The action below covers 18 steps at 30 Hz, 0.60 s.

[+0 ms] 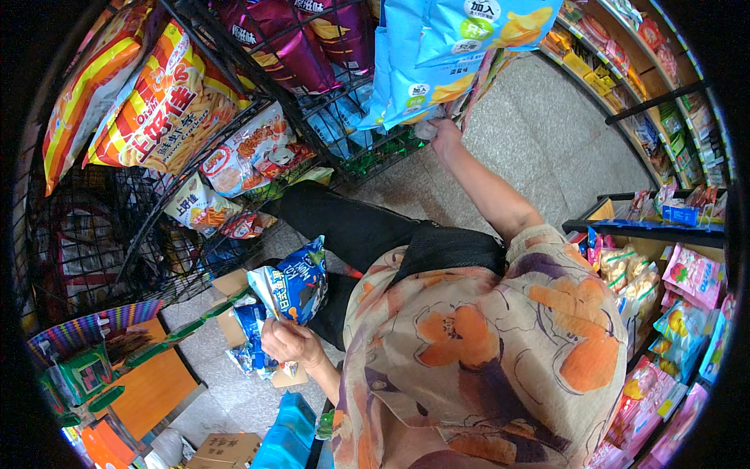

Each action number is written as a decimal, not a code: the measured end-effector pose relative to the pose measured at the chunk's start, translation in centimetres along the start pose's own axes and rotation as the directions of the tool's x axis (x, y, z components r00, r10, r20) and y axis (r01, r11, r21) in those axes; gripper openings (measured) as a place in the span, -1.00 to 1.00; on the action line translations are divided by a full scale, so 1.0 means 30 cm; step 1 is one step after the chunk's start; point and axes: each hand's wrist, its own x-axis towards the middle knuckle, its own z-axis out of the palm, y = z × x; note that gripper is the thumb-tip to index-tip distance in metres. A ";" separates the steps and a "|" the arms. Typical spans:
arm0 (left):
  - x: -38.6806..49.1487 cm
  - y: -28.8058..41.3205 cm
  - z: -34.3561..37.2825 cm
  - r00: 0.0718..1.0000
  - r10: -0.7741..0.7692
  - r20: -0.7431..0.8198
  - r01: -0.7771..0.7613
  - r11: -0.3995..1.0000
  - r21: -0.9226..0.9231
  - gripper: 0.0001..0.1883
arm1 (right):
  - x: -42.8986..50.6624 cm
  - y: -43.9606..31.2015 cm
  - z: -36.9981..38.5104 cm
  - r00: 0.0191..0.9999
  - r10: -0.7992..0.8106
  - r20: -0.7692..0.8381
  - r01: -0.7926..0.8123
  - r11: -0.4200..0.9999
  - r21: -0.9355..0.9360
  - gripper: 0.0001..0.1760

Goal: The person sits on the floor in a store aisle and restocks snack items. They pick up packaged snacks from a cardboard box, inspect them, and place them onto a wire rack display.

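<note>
My left hand (290,341) pinches the edge of a blue and white snack bag (297,281), held in front of my dark trousers. Just beyond it, an open cardboard box (291,375) on the floor holds more blue packs (252,328). My right hand (446,136) reaches out to the lower edge of a black wire rack, its fingers closed around a crumpled pale item (426,129) whose material I cannot make out. Right above that hand hang light-blue potato chip bags (436,64), which partly hide the rack.
Prawn cracker bags (176,105), purple bags (281,41) and smaller snack packs (252,146) fill the wire rack (258,111). Shelves of sweets (694,275) curve along the right. A blue plastic container (287,431) and a closed carton (225,450) stand at the bottom.
</note>
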 end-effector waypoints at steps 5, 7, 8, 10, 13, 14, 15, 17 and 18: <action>0.007 -0.015 -0.002 1.000 -0.005 -0.002 0.005 1.000 0.031 -0.92 | -0.006 0.006 0.054 0.985 -0.071 -0.158 0.037 0.978 -0.208 -0.40; -0.016 -0.024 0.001 1.000 -0.021 -0.002 0.021 0.999 0.045 -0.92 | -0.140 -0.043 0.130 0.965 -0.014 -0.260 -0.094 0.913 -0.398 -0.40; -0.007 -0.021 0.004 1.000 -0.017 -0.016 0.017 0.999 0.027 -0.92 | -0.122 -0.050 0.130 0.973 -0.042 -0.228 -0.048 0.925 -0.377 -0.42; 0.011 -0.014 0.009 1.000 -0.002 -0.021 0.002 1.000 -0.005 -0.92 | -0.046 -0.048 0.109 0.981 -0.093 -0.169 0.029 0.938 -0.346 -0.44; 0.013 -0.011 0.007 1.000 0.005 -0.015 -0.005 1.000 -0.017 -0.92 | -0.034 -0.047 0.127 0.987 -0.122 -0.105 0.070 0.915 -0.397 -0.48; 0.014 -0.009 0.000 1.000 0.007 -0.024 -0.007 1.000 -0.008 -0.93 | -0.044 -0.044 0.137 0.986 -0.119 -0.113 0.057 0.896 -0.440 -0.51; 0.016 -0.012 -0.003 0.999 0.009 -0.031 -0.009 1.000 -0.004 -0.93 | -0.080 -0.050 0.140 0.978 -0.114 -0.174 0.010 0.862 -0.507 -0.57; 0.027 -0.018 -0.016 0.999 -0.006 -0.054 0.006 1.000 0.000 -0.93 | -0.089 -0.043 0.123 0.988 -0.022 -0.155 -0.061 0.856 -0.514 -0.64; 0.045 -0.017 -0.016 0.998 -0.007 -0.070 0.005 1.000 -0.017 -0.93 | -0.031 -0.050 0.041 0.996 0.047 -0.077 -0.077 0.888 -0.454 -0.64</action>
